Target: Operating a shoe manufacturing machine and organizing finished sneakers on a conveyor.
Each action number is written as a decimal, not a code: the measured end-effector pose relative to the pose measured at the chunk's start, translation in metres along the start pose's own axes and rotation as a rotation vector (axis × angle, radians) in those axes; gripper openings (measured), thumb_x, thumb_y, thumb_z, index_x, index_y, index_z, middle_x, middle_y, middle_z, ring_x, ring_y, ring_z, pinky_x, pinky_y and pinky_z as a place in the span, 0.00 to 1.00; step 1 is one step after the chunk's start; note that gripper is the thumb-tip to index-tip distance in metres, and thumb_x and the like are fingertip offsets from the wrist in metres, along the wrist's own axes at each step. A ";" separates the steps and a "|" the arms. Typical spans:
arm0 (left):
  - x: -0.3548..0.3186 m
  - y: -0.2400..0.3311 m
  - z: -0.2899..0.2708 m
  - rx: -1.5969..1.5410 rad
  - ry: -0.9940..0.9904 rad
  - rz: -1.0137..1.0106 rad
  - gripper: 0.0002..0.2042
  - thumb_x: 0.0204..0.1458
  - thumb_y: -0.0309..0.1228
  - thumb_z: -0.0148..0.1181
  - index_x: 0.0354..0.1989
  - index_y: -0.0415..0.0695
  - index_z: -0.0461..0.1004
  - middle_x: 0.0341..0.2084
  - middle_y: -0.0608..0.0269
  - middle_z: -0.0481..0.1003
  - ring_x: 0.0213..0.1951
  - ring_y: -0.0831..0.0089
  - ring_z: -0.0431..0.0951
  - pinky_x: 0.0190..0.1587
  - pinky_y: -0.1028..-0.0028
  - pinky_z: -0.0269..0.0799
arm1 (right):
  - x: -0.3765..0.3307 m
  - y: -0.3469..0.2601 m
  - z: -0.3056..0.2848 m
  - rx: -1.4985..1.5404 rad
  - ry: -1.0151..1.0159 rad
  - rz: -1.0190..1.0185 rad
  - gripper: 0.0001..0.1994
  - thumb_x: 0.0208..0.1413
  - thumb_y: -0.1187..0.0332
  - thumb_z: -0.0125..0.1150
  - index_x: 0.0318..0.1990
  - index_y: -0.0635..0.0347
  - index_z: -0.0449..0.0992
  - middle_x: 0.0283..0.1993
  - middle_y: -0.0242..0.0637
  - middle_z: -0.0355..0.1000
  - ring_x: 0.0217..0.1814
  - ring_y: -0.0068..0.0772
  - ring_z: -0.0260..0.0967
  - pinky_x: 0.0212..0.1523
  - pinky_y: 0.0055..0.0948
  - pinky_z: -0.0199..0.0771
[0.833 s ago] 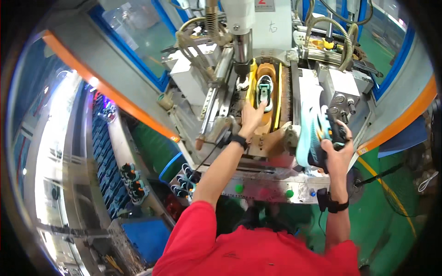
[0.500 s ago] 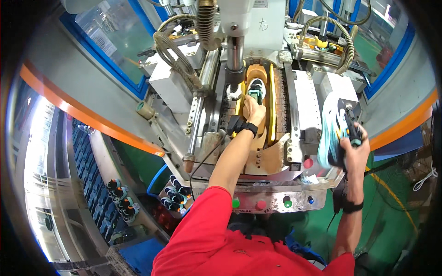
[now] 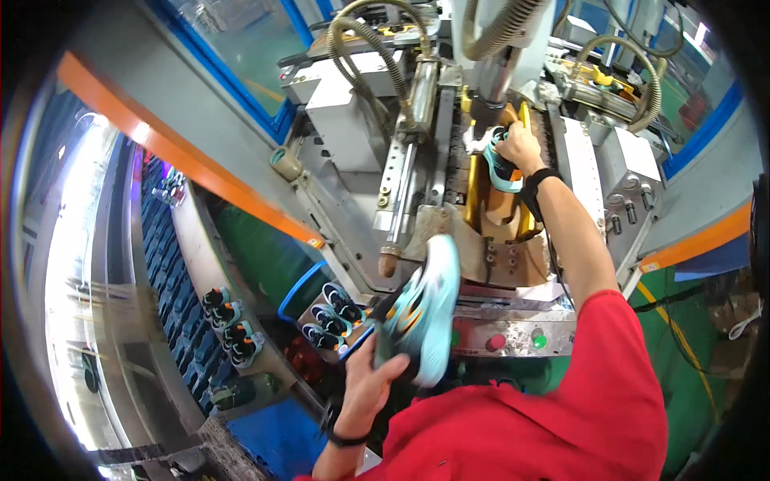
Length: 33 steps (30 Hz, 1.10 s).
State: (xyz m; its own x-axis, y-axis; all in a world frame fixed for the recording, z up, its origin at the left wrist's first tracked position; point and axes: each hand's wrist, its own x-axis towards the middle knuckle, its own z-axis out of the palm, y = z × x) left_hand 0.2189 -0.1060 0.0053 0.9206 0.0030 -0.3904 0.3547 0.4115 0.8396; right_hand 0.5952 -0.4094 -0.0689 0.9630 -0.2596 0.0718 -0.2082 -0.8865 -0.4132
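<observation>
My left hand (image 3: 365, 389) is closed around the dark heel end of a sneaker (image 3: 437, 317), with a black, pale blue and white upper and a pale aqua sole. It tilts in front of the machine, toe upward, sole facing right. Farther off, my right hand (image 3: 520, 149) grips another black and aqua sneaker (image 3: 505, 172) around its upper opening. That shoe sits inside the press, over the tan mould (image 3: 504, 210) between yellow side pads. My right fingertips are partly hidden behind the shoe. Black bands circle both wrists.
The press's metal cylinder (image 3: 491, 88) stands close to my right hand. A metal rod (image 3: 403, 196) runs along the mould's left. Buttons line the front panel (image 3: 517, 325). Several sneakers rest on a ledge (image 3: 265, 369) and beside a blue hose (image 3: 290, 301) at left.
My left hand has left the mould and now holds a sneaker at lower left. My right hand has moved from the machine's right side to the shoe in the press. The view has shifted left.
</observation>
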 end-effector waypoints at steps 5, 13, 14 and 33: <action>-0.102 -0.018 -0.049 0.002 0.465 0.139 0.20 0.50 0.23 0.59 0.54 0.34 0.68 0.41 0.60 0.76 0.39 0.75 0.77 0.44 0.78 0.72 | -0.006 0.006 0.070 -0.092 0.166 0.082 0.21 0.50 0.64 0.58 0.49 0.63 0.60 0.42 0.57 0.73 0.43 0.53 0.77 0.46 0.43 0.78; -0.179 -0.090 -0.048 -0.208 0.968 0.161 0.15 0.54 0.24 0.57 0.50 0.38 0.71 0.37 0.66 0.75 0.36 0.76 0.76 0.34 0.76 0.73 | -0.193 -0.044 -0.013 0.355 0.024 -0.592 0.16 0.51 0.74 0.56 0.49 0.65 0.71 0.41 0.54 0.72 0.47 0.55 0.71 0.46 0.48 0.70; -0.179 -0.096 -0.041 -0.163 1.007 0.162 0.15 0.54 0.25 0.58 0.50 0.39 0.71 0.39 0.65 0.76 0.38 0.75 0.76 0.36 0.76 0.74 | -0.240 -0.042 -0.011 0.350 0.040 -0.753 0.13 0.50 0.75 0.58 0.45 0.63 0.74 0.41 0.51 0.72 0.44 0.53 0.71 0.46 0.45 0.71; -0.329 -0.248 -0.061 -0.758 1.396 0.151 0.13 0.50 0.29 0.66 0.41 0.38 0.73 0.34 0.58 0.77 0.31 0.64 0.79 0.36 0.64 0.79 | -0.349 -0.019 0.184 0.488 -0.383 -1.009 0.07 0.55 0.75 0.53 0.40 0.64 0.74 0.37 0.44 0.70 0.40 0.42 0.69 0.42 0.33 0.69</action>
State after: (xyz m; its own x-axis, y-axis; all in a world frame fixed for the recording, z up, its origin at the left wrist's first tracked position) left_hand -0.1823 -0.1534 -0.0977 -0.0774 0.7034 -0.7066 -0.2738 0.6664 0.6934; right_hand 0.2940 -0.2318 -0.2530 0.6603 0.6787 0.3216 0.6825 -0.3637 -0.6340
